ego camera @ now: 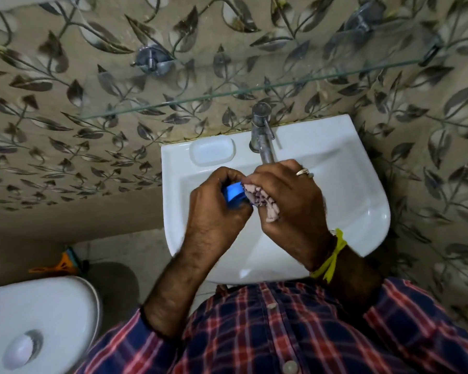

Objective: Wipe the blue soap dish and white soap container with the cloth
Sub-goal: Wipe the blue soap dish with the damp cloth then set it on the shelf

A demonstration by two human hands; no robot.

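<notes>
Blue soap dish (pixel 234 193) held over the sink (pixel 362 184) in the closed left hand (pixel 216 203); right hand (pixel 287 195) presses the bunched cloth (pixel 260 201) against its right side. White soap container (pixel 211 151) sits on the far-left rim, nearer the left hand, long axis running left-right.

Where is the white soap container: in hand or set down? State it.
Set down: the white soap container rests on the sink ledge beside the tap, untouched.
</notes>
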